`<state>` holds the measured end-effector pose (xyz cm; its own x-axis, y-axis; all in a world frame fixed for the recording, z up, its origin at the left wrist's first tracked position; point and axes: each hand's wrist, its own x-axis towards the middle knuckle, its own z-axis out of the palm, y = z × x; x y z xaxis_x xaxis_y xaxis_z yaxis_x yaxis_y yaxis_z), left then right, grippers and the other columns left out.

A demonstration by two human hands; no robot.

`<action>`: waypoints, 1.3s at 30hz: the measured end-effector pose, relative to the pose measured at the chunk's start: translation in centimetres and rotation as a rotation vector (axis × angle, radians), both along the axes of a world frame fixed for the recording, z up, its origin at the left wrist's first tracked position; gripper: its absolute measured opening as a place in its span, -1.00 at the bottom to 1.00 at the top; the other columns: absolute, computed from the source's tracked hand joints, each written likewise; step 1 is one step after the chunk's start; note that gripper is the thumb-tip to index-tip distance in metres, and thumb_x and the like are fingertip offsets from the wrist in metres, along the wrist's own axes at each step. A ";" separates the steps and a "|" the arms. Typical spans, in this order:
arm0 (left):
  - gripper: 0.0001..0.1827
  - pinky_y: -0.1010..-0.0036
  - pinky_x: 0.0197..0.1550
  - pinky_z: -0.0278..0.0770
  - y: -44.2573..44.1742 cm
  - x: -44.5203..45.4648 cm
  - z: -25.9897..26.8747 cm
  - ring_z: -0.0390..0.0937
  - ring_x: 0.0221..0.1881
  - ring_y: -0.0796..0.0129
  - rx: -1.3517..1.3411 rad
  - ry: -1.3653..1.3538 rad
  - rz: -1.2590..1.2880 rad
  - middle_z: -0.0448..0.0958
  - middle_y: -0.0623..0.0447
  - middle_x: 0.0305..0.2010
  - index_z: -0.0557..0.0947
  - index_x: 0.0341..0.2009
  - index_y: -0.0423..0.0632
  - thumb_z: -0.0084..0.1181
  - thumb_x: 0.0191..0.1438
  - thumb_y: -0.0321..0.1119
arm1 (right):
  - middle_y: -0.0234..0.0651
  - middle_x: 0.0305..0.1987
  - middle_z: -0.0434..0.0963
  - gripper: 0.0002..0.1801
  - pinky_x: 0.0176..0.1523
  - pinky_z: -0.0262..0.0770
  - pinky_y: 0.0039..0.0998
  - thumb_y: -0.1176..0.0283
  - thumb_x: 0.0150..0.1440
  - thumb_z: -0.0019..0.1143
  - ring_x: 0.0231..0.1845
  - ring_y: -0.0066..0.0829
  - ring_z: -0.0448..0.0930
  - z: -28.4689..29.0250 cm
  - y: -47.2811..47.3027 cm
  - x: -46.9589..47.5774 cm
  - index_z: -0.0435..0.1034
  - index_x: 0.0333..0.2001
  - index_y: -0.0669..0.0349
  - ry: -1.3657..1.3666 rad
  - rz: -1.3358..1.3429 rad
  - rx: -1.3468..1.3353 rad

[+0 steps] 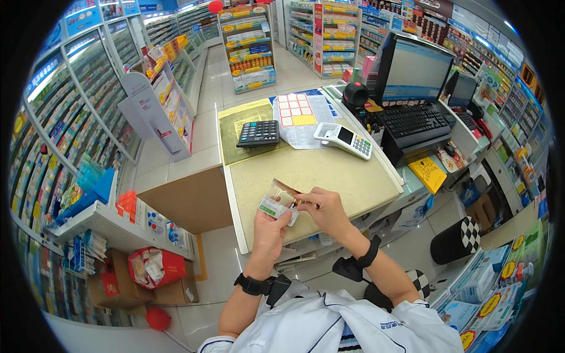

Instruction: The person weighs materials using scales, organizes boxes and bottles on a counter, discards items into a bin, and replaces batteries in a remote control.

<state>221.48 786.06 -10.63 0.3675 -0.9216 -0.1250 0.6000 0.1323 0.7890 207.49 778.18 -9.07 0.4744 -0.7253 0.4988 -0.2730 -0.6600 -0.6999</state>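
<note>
My left hand (268,234) holds a small white label card with a green band (273,209), its thumb pressed on the lower right part. The card bears fine print. Behind it rises a clear packet with a brown edge (282,189), which looks like thin plastic. The fingertips of my right hand (329,209) pinch this packet at its right side. Small dark bits show between the two hands, too small to name. Both hands are above the near part of a pale yellow counter top (353,176).
On the counter are a black calculator (258,133), a white card payment terminal (343,139) and printed sheets (298,117). To the right stand a monitor (417,68), a keyboard (410,119) and a black round scanner (355,93). Stocked shelves (249,48) surround the counter. Checkered stools (454,240) stand at right.
</note>
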 end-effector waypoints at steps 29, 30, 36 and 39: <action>-0.38 0.42 -0.05 0.50 -3.6 -14.3 2.4 0.53 -0.09 0.29 -0.391 -0.814 -0.023 0.48 -0.10 0.00 0.32 0.17 -0.24 0.13 -0.05 -0.58 | -0.26 -0.23 0.35 -0.83 -0.24 0.39 -0.56 0.76 0.06 0.02 -0.31 -0.45 0.46 3.5 -0.2 -15.0 0.37 -0.25 0.35 -0.618 -0.126 0.021; -0.41 0.44 -0.06 0.49 -4.1 -15.5 2.5 0.54 -0.09 0.29 -0.399 -0.853 0.000 0.50 -0.10 -0.02 0.35 0.15 -0.26 0.13 -0.04 -0.59 | -0.25 -0.23 0.35 -0.82 -0.24 0.39 -0.54 0.77 0.04 0.03 -0.29 -0.43 0.46 2.9 -0.4 -16.1 0.37 -0.25 0.35 -0.612 -0.136 0.051; -0.84 0.44 -0.30 0.49 -6.2 -23.7 4.7 0.58 -0.38 0.30 -0.295 -1.476 -0.059 0.63 -0.07 -0.37 0.63 -0.28 -0.28 0.16 -0.03 -0.64 | -0.22 -0.22 0.35 -0.75 -0.20 0.32 -0.53 0.80 -0.01 -0.11 -0.27 -0.42 0.39 1.0 -1.9 -24.4 0.33 -0.22 0.38 -0.650 -0.190 0.160; -0.77 0.39 -0.31 0.49 -6.7 -27.5 6.1 0.59 -0.40 0.10 -0.247 -1.524 -0.122 0.60 -0.16 -0.39 0.61 -0.26 -0.26 0.18 -0.11 -0.64 | -0.24 -0.23 0.34 -0.78 -0.21 0.29 -0.54 0.76 0.00 -0.08 -0.28 -0.46 0.37 -0.5 -1.5 -26.8 0.33 -0.23 0.36 -0.761 -0.280 0.228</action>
<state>193.95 779.36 -4.48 -0.0749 -0.8951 0.4396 -0.7074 0.3584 0.6092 180.70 776.72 -9.62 -0.1445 -0.8878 0.4369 0.1943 -0.4584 -0.8672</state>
